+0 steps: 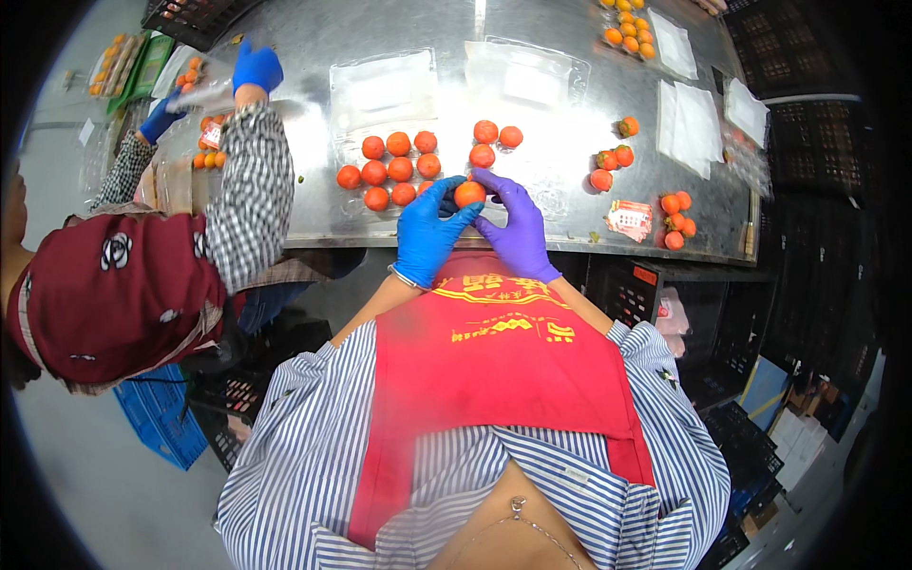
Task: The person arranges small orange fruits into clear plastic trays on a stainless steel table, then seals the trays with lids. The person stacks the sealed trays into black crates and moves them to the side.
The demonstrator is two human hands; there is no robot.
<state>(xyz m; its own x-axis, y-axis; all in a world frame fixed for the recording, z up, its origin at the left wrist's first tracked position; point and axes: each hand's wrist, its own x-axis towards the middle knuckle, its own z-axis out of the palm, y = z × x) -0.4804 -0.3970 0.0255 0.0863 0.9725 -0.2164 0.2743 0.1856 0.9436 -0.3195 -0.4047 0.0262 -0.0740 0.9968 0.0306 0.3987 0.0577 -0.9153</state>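
Note:
My left hand [429,228], in a blue glove, and my right hand [514,224], in a purple one, hold one orange-red persimmon [469,194] between their fingertips near the table's front edge. Just left of them, a clear plastic clamshell tray [347,206] carries several persimmons in rows, partly hidden by my left hand. Beyond my right hand is a second clear tray [548,201] with three persimmons [486,131] plainly visible in it. The open lids of both trays lie toward the far side.
Loose persimmons [605,159] and a stack of printed labels [629,219] lie to the right. White liner sheets [689,125] rest beyond them. At left, a co-worker's blue-gloved hand [257,68] reaches over the metal table [313,92]. Black crates [812,157] stand at right.

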